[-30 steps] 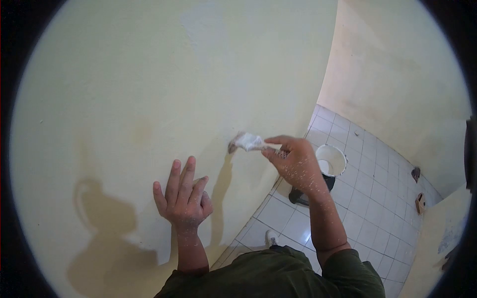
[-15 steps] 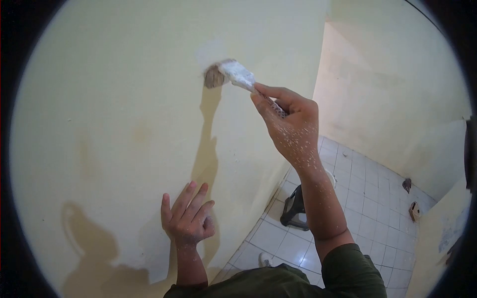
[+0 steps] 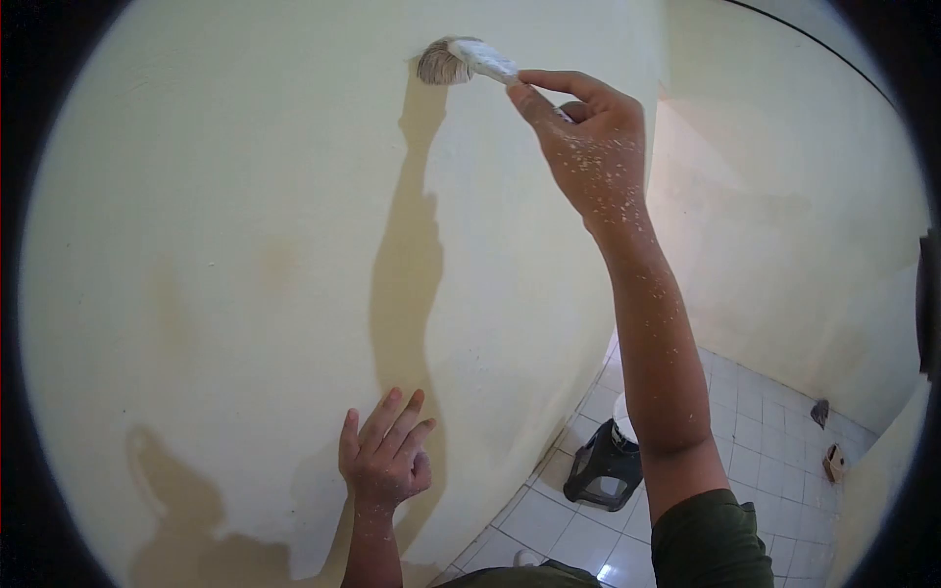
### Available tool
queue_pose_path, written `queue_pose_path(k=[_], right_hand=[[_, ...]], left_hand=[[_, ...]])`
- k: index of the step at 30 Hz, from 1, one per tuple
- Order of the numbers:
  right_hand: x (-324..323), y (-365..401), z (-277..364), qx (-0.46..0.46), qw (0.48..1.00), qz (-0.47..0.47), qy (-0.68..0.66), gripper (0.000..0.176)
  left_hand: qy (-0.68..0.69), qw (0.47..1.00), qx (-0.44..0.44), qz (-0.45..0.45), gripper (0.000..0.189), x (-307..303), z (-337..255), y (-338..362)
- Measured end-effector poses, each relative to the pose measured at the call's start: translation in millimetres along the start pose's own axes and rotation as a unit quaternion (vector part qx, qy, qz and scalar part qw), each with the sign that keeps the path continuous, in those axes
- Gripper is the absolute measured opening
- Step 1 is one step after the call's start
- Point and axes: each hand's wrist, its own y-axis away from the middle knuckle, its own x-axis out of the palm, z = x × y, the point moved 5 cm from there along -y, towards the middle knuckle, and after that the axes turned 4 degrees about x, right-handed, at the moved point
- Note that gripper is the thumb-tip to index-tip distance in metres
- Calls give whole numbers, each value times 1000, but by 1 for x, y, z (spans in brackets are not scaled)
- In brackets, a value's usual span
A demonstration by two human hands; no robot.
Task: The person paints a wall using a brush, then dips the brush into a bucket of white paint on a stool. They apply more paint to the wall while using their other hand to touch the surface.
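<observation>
High on the pale yellow wall [image 3: 265, 176], a paintbrush [image 3: 482, 61] presses its splayed bristles against the surface. White paint coats its ferrule. My right hand [image 3: 598, 137] grips the handle between thumb and fingers, most of the handle hidden in it. White specks dot the back of that hand and the forearm. Lower down, my left hand [image 3: 387, 451] is open with fingers spread, close to the wall; whether it touches cannot be made out. Shadows of the brush and arm fall on the wall below the bristles.
On the tiled floor [image 3: 549, 510] stands a dark plastic stool [image 3: 603, 465] with a white container [image 3: 624, 416] on it, partly behind my right arm. Farther off lie a dark item [image 3: 819, 412] and a brownish box-like object [image 3: 833, 463]. Another wall [image 3: 784, 225] rises at right.
My right hand has carried the paintbrush upward along the wall, its bristles now fanned against it. My left hand appears slightly lower and farther right, still spread; the view has also shifted.
</observation>
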Motion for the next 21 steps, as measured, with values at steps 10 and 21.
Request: queue_pose_path(k=[10,21], right_hand=[[-25,-2,-2,23,997,-34,-60,22],[11,12,-17,-125,983,67,116,14]], left_hand=[[61,996,-37,48,37,-37,5,-30],[-117,988,-38,-93,47,-106,28,-158]])
